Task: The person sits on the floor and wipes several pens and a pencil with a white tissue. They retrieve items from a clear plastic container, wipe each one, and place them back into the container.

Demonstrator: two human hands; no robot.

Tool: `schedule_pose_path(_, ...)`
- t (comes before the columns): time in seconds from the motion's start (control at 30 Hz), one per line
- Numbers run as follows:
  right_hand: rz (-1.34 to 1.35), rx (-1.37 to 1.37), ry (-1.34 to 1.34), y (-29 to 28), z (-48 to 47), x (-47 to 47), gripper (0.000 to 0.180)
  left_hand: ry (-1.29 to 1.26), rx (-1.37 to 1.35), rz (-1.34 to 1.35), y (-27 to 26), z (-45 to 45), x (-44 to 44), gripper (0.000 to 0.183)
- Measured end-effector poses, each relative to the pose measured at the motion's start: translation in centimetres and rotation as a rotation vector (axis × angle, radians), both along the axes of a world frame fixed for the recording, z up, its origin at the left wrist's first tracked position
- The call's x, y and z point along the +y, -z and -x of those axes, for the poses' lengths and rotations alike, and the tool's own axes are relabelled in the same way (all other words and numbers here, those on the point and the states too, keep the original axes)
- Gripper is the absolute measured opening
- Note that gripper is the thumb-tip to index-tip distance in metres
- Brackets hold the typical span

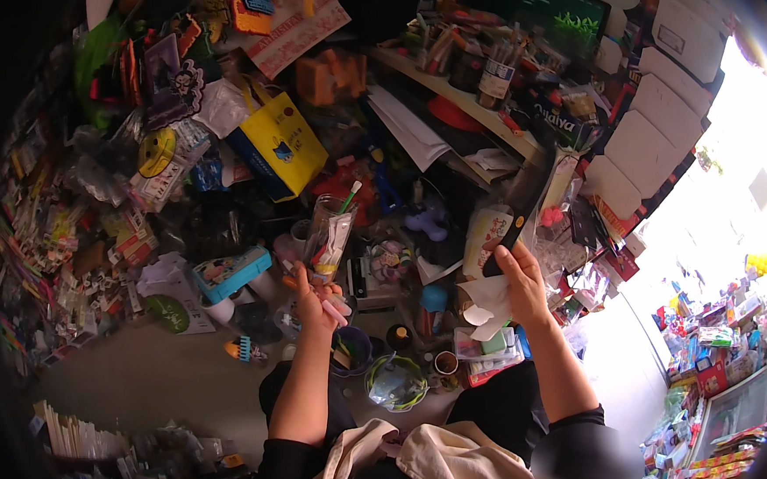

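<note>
My left hand [317, 306] is closed at the base of a clear plastic cup [316, 225]. A green stick with a white tip [350, 198] and a white wrapped packet stand in the cup. Small pink pieces [334, 312] show by my fingers; whether they are held is unclear. My right hand [527, 288] grips a long, dark flat object [509, 237] with small orange round marks, its thumb on top. Just left of it is a pale printed packet [487, 236]. Torn white paper [485, 305] hangs beside my palm.
Before my knees stand a green-rimmed basket [398, 382] and a purple tub [352, 351]. A blue box [232, 273] lies left, below a yellow bag [284, 144]. A cluttered wooden shelf [445, 85] is ahead. A clear case [490, 345] sits near my right knee.
</note>
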State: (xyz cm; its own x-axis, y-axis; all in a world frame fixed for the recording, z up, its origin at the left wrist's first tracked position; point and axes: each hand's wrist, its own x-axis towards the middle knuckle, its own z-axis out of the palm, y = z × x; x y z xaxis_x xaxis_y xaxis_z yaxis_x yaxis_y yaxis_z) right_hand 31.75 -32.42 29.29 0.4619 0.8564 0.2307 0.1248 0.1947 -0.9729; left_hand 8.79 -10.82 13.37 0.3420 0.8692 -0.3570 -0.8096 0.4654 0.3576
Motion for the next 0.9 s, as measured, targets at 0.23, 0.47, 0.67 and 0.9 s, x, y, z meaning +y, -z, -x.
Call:
schedule_pose_path(0.23, 0.288, -0.076, 0.224, -1.6, -1.6, -0.8, 0.027, 0.032, 0.004, 0.0, 0.5, -0.8, 0.2, 0.037)
schedule_pose_path(0.47, 0.122, -0.836, 0.821, -9.5, -12.3, -1.3, 0.037, 0.053, 0.021, -0.052, 0.6, -1.6, -0.5, 0.037)
schedule_pose_path(0.67, 0.3, -1.22, 0.951, -18.4, -24.3, 1.8, 0.045, 0.118, 0.082, -0.059, 0.5, -3.3, -0.8, 0.037)
schedule_pose_path(0.9, 0.611, -1.332, 0.914, -22.5, -31.1, 3.6, 0.049, 0.136, 0.125, -0.127, 0.8, -5.1, 0.6, 0.037)
